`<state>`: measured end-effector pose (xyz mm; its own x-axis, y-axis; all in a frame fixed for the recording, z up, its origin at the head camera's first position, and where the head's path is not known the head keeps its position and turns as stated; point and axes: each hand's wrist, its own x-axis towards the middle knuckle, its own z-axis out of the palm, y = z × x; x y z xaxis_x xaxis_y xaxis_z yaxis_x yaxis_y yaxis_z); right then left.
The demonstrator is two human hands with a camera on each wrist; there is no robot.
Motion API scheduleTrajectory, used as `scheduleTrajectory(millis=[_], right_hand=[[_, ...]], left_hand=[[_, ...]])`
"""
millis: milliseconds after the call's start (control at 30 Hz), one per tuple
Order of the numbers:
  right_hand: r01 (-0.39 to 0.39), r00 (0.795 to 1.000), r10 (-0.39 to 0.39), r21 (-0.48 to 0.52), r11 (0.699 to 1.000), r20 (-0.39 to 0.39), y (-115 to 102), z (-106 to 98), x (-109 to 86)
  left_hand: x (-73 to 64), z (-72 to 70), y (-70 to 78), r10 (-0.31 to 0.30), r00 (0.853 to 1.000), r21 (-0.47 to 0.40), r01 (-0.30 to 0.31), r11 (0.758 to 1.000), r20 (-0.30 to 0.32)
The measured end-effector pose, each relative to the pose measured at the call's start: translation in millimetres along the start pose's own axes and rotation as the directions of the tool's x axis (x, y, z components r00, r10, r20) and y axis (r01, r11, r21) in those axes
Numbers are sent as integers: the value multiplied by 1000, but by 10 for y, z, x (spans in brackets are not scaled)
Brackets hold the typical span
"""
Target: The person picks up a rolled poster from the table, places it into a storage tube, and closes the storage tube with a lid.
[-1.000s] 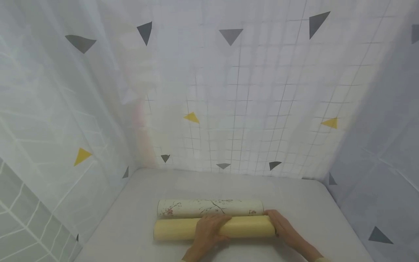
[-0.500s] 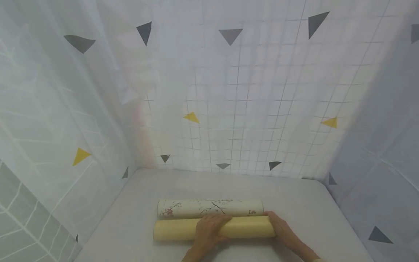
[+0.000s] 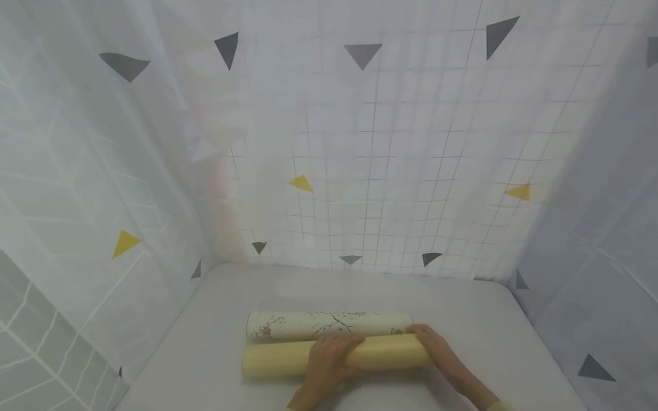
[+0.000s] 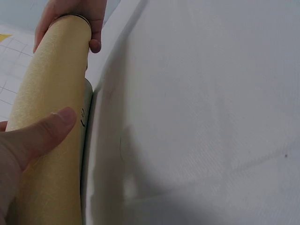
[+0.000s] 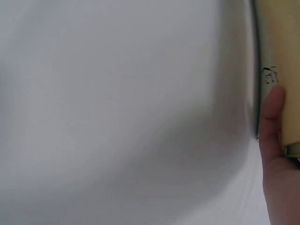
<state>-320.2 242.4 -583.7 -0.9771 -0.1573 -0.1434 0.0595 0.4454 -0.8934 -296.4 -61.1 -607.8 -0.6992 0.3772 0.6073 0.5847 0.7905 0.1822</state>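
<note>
A pale yellow wallpaper roll [image 3: 388,352] lies lengthwise in front of a white wallpaper roll [image 3: 293,325] printed with blossom branches. My left hand [image 3: 327,362] grips the yellow roll near its middle; the left wrist view shows the thumb [image 4: 51,131] pressed along its near side. At the right end my right hand [image 3: 443,357] holds the same roll, fingers over the top and thumb [image 5: 272,108] on the near side. That end looks slightly raised in the head view. In the left wrist view, part of the white roll shows beneath the yellow one.
Both rolls are on a white-covered table [image 3: 231,285]. A pale sheet curtain [image 3: 329,142] with grey and yellow triangles hangs behind it and along both sides. Faint grid lines show through the curtain.
The yellow roll's right end has risen a little and shifted slightly left with my right hand. My left hand keeps its grip, and the white roll stays in place.
</note>
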Motion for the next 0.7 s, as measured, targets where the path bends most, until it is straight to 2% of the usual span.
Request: scheduleTrajectory(millis=[100, 267, 467, 700], right_hand=[[-13, 1000, 14, 65, 998, -10, -12, 5, -1], [-13, 999, 15, 45, 999, -51, -56, 51, 4], [-112, 984, 124, 99, 989, -126, -109, 148, 37], [-157, 975, 176, 140, 978, -134, -84, 183, 64]], left_hand=[[13, -11, 17, -9, 1000, 5, 9, 1000, 6], [24, -18, 26, -9, 1000, 13, 9, 1000, -10], [20, 10, 19, 0, 1000, 30, 1, 1000, -31], [21, 14, 18, 0, 999, 28, 1, 1000, -35]])
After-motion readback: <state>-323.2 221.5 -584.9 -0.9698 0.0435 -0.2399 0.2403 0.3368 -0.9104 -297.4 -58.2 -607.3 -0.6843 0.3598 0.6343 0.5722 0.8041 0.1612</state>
